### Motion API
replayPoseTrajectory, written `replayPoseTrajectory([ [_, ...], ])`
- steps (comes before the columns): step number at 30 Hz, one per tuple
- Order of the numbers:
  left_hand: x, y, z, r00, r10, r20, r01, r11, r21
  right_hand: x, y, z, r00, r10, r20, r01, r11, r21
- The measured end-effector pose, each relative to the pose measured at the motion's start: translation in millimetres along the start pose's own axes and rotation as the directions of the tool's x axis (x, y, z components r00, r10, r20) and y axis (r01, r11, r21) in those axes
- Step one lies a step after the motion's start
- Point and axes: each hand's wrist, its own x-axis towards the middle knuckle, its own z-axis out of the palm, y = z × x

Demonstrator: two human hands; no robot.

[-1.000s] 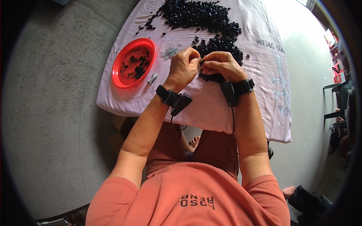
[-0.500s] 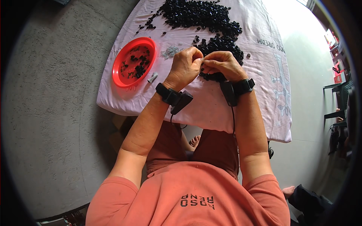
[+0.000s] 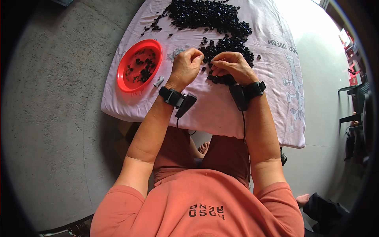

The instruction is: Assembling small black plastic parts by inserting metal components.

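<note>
My left hand (image 3: 185, 68) is closed in a pinch above the cloth, its fingertips at the near left edge of a pile of small shiny black pieces (image 3: 227, 46). Just across a short gap, my right hand (image 3: 235, 67) also pinches, in front of that pile. Whatever either pinch holds is too small to make out. Partly behind my left hand lies a little heap of small pale, silvery pieces (image 3: 176, 52). A red plastic bowl (image 3: 120, 73) with some black pieces in it stands to the left. Between the bowl and my left wrist lies a small grey-white tube-like piece (image 3: 158, 81).
A pale pink printed cloth (image 3: 272, 114) covers the table. Farther back spreads a larger heap of black pieces (image 3: 205, 15). Black devices with cables are strapped to both wrists. At the far right stands a dark chair (image 3: 351, 118), and someone's foot (image 3: 303, 199) shows at lower right.
My hands were touching at the fingertips; now they are apart. The left hand has moved left, while the right has stayed nearly in place, still pinching.
</note>
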Motion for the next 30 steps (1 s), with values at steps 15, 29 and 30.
replayPoseTrajectory([
  [15,-8.6,-41.7,16.7,0.987,0.152,0.04,-0.155,0.898,0.412,0.8,1.6,-0.6,1.0,0.004,-0.01,-0.004,1.0,-0.022],
  [29,-19.4,-3.5,4.6,0.987,-0.159,-0.014,0.129,0.846,-0.517,-0.6,-3.3,5.4,0.999,0.054,0.005,-0.054,0.998,-0.035],
  [30,-19.6,-2.6,5.3,0.984,-0.177,-0.021,0.138,0.832,-0.537,-0.2,-3.6,6.6,0.998,0.058,0.008,-0.058,0.998,-0.034],
])
